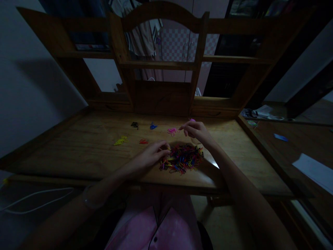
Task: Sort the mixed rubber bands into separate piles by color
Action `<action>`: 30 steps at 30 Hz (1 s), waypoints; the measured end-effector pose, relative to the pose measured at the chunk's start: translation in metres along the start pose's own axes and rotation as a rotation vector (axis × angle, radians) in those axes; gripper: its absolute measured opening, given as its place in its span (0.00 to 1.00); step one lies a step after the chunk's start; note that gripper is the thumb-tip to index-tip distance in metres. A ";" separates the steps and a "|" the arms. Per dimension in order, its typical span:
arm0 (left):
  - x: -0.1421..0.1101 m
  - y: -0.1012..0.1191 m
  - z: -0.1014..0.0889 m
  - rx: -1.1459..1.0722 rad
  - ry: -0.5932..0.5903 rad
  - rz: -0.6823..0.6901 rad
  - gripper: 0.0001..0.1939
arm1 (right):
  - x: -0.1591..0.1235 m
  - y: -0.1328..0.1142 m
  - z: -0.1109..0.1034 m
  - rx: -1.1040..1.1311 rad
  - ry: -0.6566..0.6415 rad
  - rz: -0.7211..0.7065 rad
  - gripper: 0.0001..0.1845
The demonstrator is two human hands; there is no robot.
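A heap of small rubber bands [183, 158] in mixed colours lies on the wooden desk in front of me. At its left edge, my left hand [156, 151] has its thumb and fingers closed on bands, the tips partly lost among them. Beyond the heap, my right hand [194, 131] reaches to a small pile of pink rubber bands [172, 131]; its fingers are bent together, with a thin pink band at the fingertips. Separate small groups lie leftward: red bands [143, 141], blue bands [153, 126], black bands [134, 125] and yellow bands [121, 140].
A wooden shelf unit [161, 66] rises along the desk's far edge. Something pink [191, 120] shows just behind my right hand. On the right, a lower surface holds white paper [313, 170] and a blue packet [280, 137]. A white cable [39, 191] hangs at the lower left.
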State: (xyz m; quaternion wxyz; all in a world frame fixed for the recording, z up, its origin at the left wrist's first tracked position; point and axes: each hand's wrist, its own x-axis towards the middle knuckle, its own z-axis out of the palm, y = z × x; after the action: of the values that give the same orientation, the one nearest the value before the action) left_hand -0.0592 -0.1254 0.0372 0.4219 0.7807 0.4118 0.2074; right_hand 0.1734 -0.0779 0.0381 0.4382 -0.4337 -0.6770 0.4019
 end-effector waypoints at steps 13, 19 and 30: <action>0.016 -0.029 0.006 -0.778 -0.026 -0.217 0.13 | -0.003 -0.002 0.001 -0.073 -0.104 -0.022 0.14; 0.019 -0.026 0.009 -0.955 -0.009 -0.265 0.11 | -0.007 -0.001 0.016 -0.095 -0.424 -0.107 0.16; 0.006 -0.027 -0.022 -0.891 0.206 -0.239 0.07 | -0.007 -0.003 0.008 -0.072 -0.309 -0.034 0.12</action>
State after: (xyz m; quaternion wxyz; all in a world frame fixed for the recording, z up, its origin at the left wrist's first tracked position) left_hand -0.0835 -0.1014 0.0271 0.6938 0.4460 0.4091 0.3903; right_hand 0.1670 -0.0869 0.0371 0.3197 -0.3705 -0.7577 0.4318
